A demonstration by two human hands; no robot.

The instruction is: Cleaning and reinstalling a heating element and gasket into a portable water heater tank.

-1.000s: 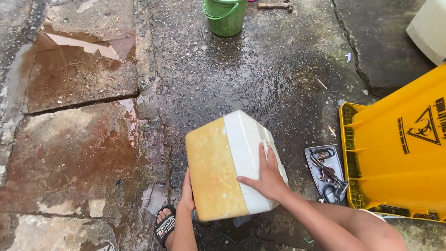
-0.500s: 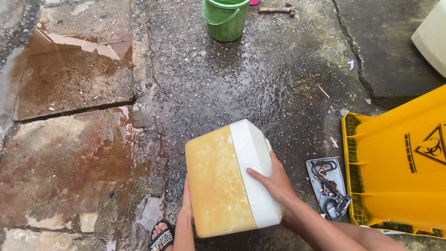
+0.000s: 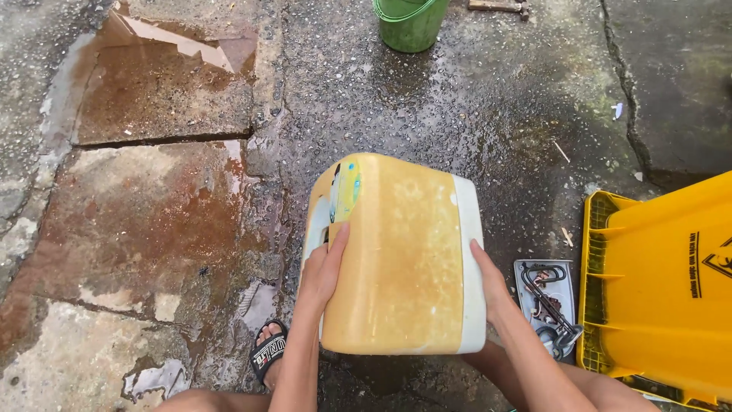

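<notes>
Fingers [image 3: 335, 248] of the left hand [image 3: 322, 271] press flat against the left side of the yellowed, boxy plastic container with white edges [image 3: 400, 255], while the right hand [image 3: 490, 284] grips its right edge, so both hands hold it up above the wet concrete ground [image 3: 473, 107]. Right of the container lies a yellow plastic bin [image 3: 663, 297]; between them sits a small grey tray of metal parts [image 3: 547, 305]. Well beyond the container stands a green bucket [image 3: 410, 23]. A black sandal [image 3: 268, 355] shows lower left of it.

Yellow-green oval label [image 3: 347, 189] on the upper left side of the held yellowed foam box [image 3: 404, 252]. Black triangular warning sign with lines of black print [image 3: 705, 263] on the yellow bin [image 3: 663, 305] lying at right.
</notes>
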